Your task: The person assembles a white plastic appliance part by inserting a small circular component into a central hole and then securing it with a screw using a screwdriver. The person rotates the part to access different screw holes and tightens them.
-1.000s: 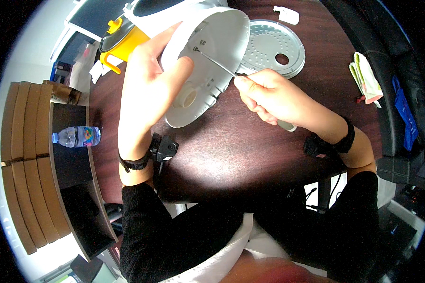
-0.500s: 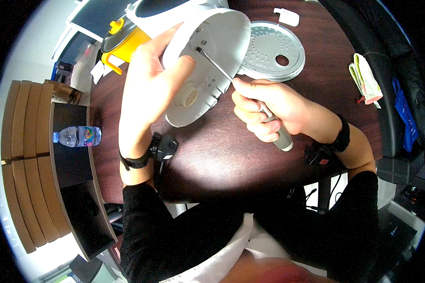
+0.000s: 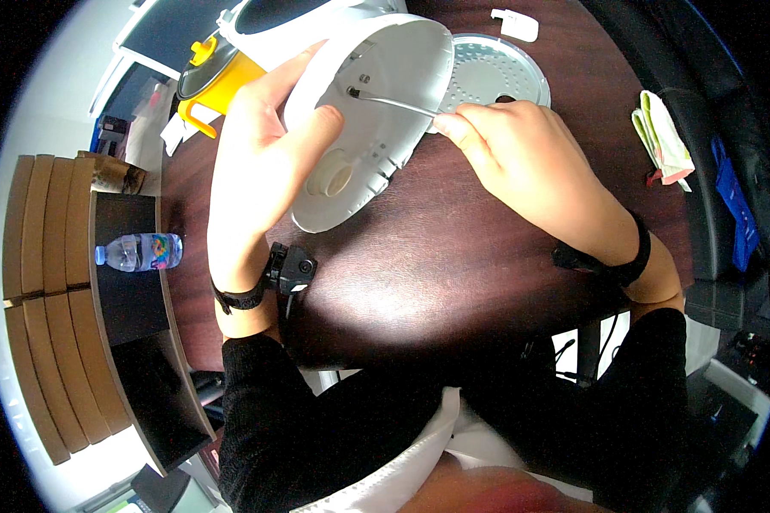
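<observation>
My left hand (image 3: 269,154) grips the white, deep plastic cover (image 3: 393,94) by its left side, thumb over the rim and the other fingers behind it. The cover is tilted, its hollow inside facing me, with a round white fitting (image 3: 329,175) near the lower end. My right hand (image 3: 522,154) is closed on a screwdriver (image 3: 398,104). Only its thin metal shaft shows now; the grey handle is hidden by the hand. The shaft reaches left into the cover, its tip at a small dark spot on the inner wall, beside another small fastener or hole.
Behind the cover lies a round perforated metal plate (image 3: 496,73). A yellow kettle-like pot (image 3: 231,81) and a large white appliance part (image 3: 316,21) stand at the far left. A small white piece (image 3: 518,26), a folded cloth (image 3: 663,141) and a water bottle (image 3: 141,252) are around.
My right hand has turned over and risen, swinging the screwdriver's handle end up and away, so the shaft lies flatter. The cover has shifted slightly left in my left hand.
</observation>
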A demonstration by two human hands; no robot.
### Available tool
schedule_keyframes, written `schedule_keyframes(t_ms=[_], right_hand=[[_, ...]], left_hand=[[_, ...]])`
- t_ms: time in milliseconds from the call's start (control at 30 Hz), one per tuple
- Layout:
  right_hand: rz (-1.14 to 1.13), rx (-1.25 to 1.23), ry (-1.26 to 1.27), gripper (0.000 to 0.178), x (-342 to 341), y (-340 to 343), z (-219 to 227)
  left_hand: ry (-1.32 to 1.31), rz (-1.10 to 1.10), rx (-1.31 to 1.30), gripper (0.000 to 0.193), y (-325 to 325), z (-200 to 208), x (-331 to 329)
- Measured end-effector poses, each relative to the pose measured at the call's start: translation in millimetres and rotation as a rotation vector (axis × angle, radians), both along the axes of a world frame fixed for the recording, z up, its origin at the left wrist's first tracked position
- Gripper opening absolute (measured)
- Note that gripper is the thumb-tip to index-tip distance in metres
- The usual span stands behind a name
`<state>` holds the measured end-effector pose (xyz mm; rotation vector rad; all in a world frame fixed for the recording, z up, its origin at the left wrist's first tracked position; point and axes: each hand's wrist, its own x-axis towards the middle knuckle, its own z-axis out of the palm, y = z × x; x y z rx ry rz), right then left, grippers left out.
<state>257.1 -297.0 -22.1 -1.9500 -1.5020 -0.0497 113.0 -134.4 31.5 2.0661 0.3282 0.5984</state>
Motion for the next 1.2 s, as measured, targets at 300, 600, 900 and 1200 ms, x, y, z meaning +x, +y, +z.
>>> schedule_keyframes(t_ms=[300,600,900,1200], right_hand=[[0.125,-0.089,0.316,0.046,1,5,-8],[0.405,-0.331,1.408,0.050,-12,7,-14],[0.448,-0.350,1.545,0.049,-9,9,-15],[0.006,-0.006,0.095,0.038,7,4,-8]], left_hand=[[-0.031,-0.039,0.108,0.046,-3,2,0],[-0.058,-0.050,0.100,0.042,-1,0,1],[-0.060,-0.044,0.096,0.044,1,0,-1],[-0.047,-0.060,0.091,0.046,-3,2,-1]])
